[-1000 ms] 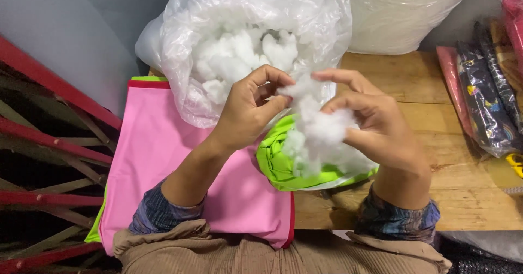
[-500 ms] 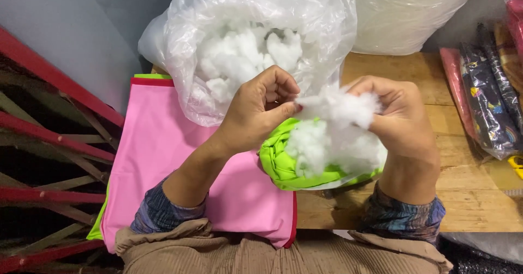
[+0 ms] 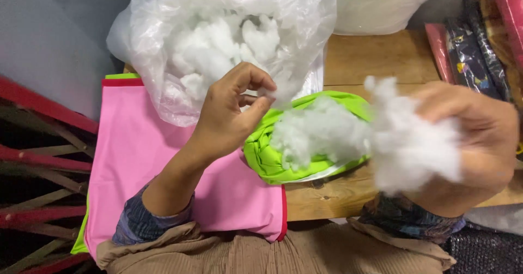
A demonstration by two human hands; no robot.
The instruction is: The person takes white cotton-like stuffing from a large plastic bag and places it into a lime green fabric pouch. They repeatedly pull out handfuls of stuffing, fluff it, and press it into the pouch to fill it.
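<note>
Right hand (image 3: 468, 143), blurred at frame right, clutches stuffing (image 3: 403, 137); the tuft stretches leftward, long axis horizontal, to the green cover (image 3: 267, 154) at centre. Left hand (image 3: 231, 113) pinches a wisp near the bag (image 3: 163, 50).

Even, soft light with faint shadows on the bench (image 3: 376, 56); the right hand (image 3: 468, 143) and its white stuffing clump (image 3: 408, 143) smear with motion blur.
</note>
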